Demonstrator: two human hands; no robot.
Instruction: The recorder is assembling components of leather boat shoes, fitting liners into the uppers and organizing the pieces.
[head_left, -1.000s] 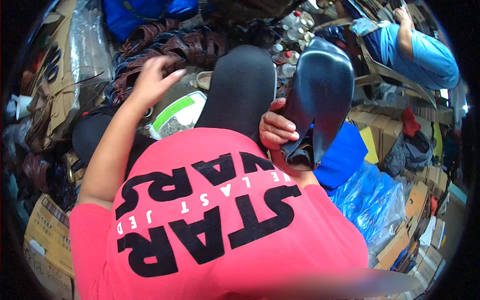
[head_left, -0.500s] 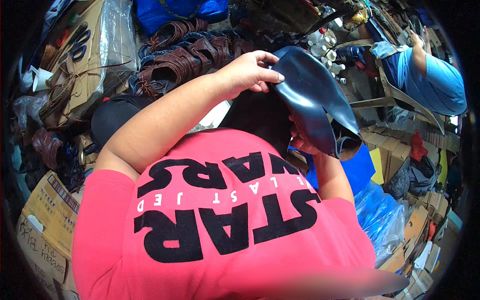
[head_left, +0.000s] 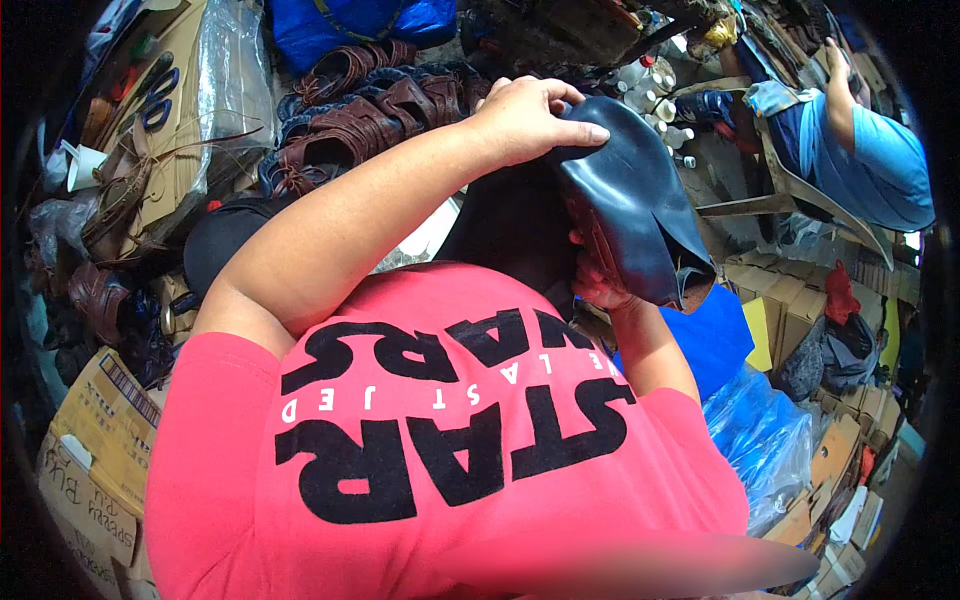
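Observation:
A glossy black leather shoe upper [head_left: 640, 185] is held up in front of me, right of the middle. My left hand [head_left: 530, 120] is closed on its far, rounded end, with the thumb on top and the fingers mostly hidden behind the edge. Lower down, my right hand [head_left: 603, 280] grips the upper's near side from beneath; most of its fingers are hidden by the leather. A slit and a brownish inner face show at the upper's open end.
Several brown strappy sandals [head_left: 370, 130] lie in a row beyond my left forearm. White-capped bottles [head_left: 655, 95] stand past the upper. A co-worker in a blue shirt [head_left: 870, 160] is at the far right. Cardboard boxes [head_left: 100, 430] sit at the left, and blue plastic sheeting [head_left: 755, 430] at the right.
My left hand has shifted right and slightly away, its thumb farther onto the upper. The upper has turned a little, and its open end looks narrower.

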